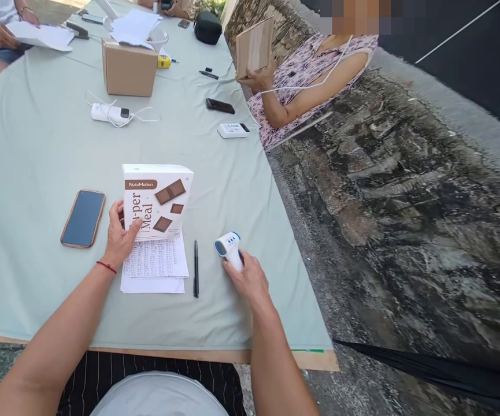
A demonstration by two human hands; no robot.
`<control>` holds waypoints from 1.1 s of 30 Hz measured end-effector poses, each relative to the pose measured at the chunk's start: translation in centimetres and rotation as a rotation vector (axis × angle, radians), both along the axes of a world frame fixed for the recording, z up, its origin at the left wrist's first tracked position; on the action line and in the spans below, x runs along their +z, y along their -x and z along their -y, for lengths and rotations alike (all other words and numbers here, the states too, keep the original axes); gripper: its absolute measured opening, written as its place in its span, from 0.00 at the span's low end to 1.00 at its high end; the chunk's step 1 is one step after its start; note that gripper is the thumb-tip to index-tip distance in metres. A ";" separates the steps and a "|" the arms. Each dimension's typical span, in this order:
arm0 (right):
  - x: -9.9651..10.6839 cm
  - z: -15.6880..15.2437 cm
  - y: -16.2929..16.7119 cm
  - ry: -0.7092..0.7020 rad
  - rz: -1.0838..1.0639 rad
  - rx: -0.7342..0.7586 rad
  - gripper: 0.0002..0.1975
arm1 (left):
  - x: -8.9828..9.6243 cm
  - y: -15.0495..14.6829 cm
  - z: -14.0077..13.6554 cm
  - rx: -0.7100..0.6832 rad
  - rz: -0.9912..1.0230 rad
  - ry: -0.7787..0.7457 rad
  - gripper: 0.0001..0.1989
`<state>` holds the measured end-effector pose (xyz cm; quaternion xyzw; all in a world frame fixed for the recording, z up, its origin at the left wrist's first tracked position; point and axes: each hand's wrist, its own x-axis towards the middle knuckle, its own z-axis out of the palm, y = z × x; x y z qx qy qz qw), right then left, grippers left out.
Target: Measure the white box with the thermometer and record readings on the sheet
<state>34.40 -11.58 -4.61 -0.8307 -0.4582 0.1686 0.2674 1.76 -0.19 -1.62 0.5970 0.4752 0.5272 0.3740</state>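
Left hand pinches the NutriMotion box at its left edge, thumb on front, fingertips hidden behind. Right hand wraps the thermometer gun's handle; can't tell if the trigger's pressed. Printed sheets just right of left fingers, pen between hands. I'd brace the box, shift thumb off the lettering, keep right fingers clear of the gun's head.

The white carton, labelled "NutriMotion" on a brown band, is upright, with its printed front panel facing the camera. The white-and-blue, gun-shaped device is right of the carton, screen end leftward.
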 end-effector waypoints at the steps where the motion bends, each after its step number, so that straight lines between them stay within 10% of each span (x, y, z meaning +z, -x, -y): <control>1: 0.6 -0.2 1.0 -0.041 -0.070 -0.022 0.28 | 0.0 0.1 -0.1 0.002 0.001 0.012 0.37; 12: 9.7 -4.5 15.5 -0.405 -1.087 0.296 0.14 | 0.3 0.3 -0.5 0.009 0.028 0.020 0.37; 33: 9.0 -6.3 17.0 -0.371 -1.177 0.248 0.19 | -0.8 -0.1 -0.5 0.000 0.161 0.054 0.37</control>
